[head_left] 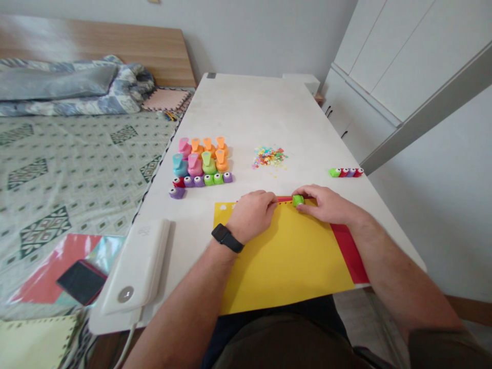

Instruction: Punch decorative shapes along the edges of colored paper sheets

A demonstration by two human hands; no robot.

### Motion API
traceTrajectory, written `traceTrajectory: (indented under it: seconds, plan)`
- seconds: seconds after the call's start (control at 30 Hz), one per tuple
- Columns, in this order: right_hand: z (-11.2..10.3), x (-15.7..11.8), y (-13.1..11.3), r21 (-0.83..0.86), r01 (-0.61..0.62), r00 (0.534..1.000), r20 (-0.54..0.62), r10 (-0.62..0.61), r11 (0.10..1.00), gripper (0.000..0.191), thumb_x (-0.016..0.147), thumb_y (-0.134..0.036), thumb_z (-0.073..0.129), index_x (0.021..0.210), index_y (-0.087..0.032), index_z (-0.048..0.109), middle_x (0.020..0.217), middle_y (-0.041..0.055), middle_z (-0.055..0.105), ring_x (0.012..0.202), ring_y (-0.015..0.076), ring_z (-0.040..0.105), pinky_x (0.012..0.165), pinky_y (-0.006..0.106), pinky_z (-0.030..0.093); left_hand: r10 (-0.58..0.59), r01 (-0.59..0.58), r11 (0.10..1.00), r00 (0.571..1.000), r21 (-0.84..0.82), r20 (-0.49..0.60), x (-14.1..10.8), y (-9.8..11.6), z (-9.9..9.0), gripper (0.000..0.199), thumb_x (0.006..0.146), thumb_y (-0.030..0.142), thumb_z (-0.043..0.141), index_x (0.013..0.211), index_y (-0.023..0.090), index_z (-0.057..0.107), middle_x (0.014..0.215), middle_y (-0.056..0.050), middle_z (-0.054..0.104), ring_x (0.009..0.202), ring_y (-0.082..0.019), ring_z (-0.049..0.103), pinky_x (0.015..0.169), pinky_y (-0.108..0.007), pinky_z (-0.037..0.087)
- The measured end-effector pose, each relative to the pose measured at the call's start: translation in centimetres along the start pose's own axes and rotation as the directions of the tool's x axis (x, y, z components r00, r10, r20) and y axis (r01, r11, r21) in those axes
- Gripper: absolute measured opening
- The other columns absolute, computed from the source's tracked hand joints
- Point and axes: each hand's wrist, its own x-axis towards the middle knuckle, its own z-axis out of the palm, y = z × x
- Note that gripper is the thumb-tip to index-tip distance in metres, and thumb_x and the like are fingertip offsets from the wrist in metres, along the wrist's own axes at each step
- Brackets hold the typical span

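A large yellow sheet (288, 256) lies over a red sheet (349, 253) at the table's near edge. Along its far edge runs a row of small punched shapes. My left hand (255, 212), with a black watch on the wrist, pinches that far edge left of centre. Between the thumb and fingers of my right hand (325, 204) is a small green punch (298, 200), set on the sheet's far edge. Beyond the sheet lies a pile of colourful paper cutouts (269, 157).
Large punches (195, 164) and small punches (199, 181) stand in rows at the left. Several small punches (350, 172) line up at the right. A white lamp-like device (140, 261) with a cable lies near left, beside a bed (88, 179) holding a phone (82, 281).
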Motion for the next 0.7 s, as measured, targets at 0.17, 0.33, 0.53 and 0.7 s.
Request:
traceTrajectory:
  seconds: [0.17, 0.33, 0.53, 0.7]
  plan:
    - [-0.08, -0.08, -0.19, 0.014, -0.013, 1.000, 0.012, 0.013, 1.000, 0.029, 0.086, -0.030, 0.069, 0.115, -0.027, 0.069, 0.112, 0.0044, 0.074, 0.102, 0.0260, 0.068, 0.094, 0.043, 0.053, 0.013, -0.012, 1.000, 1.000, 0.011, -0.002, 0.03, 0.13, -0.09, 0.022, 0.098, 0.024, 0.049, 0.095, 0.019, 0.071, 0.090, -0.007, 0.071, 0.085, -0.021, 0.067, 0.079, -0.033, 0.050]
    - [-0.10, -0.14, -0.24, 0.029, -0.014, 1.000, 0.009, 0.013, 0.999, 0.029, 0.084, -0.028, 0.070, 0.113, -0.027, 0.069, 0.109, 0.0040, 0.074, 0.100, 0.0255, 0.067, 0.092, 0.043, 0.053, 0.023, -0.023, 1.000, 1.000, 0.010, -0.002, 0.02, 0.19, -0.16, 0.023, 0.098, 0.024, 0.049, 0.097, 0.019, 0.071, 0.091, -0.007, 0.071, 0.086, -0.021, 0.067, 0.080, -0.033, 0.050]
    - [-0.03, -0.11, -0.21, 0.036, -0.019, 1.000, 0.011, 0.019, 0.999, 0.028, 0.083, -0.029, 0.071, 0.111, -0.027, 0.068, 0.107, 0.0039, 0.073, 0.098, 0.0253, 0.067, 0.091, 0.041, 0.053, 0.022, -0.022, 1.000, 1.000, 0.014, -0.004, 0.07, 0.31, -0.24, 0.022, 0.098, 0.023, 0.049, 0.096, 0.019, 0.071, 0.090, -0.007, 0.071, 0.086, -0.021, 0.067, 0.079, -0.033, 0.050]
    - [0.16, -0.01, -0.25, 0.020, -0.039, 0.999, 0.019, 0.038, 0.999, 0.025, 0.084, -0.028, 0.071, 0.109, -0.025, 0.068, 0.104, 0.0046, 0.072, 0.096, 0.0240, 0.066, 0.089, 0.039, 0.051, 0.030, -0.030, 0.999, 1.000, 0.013, -0.007, 0.00, 0.21, -0.15, 0.022, 0.098, 0.023, 0.049, 0.096, 0.019, 0.071, 0.090, -0.007, 0.071, 0.085, -0.021, 0.067, 0.079, -0.033, 0.050]
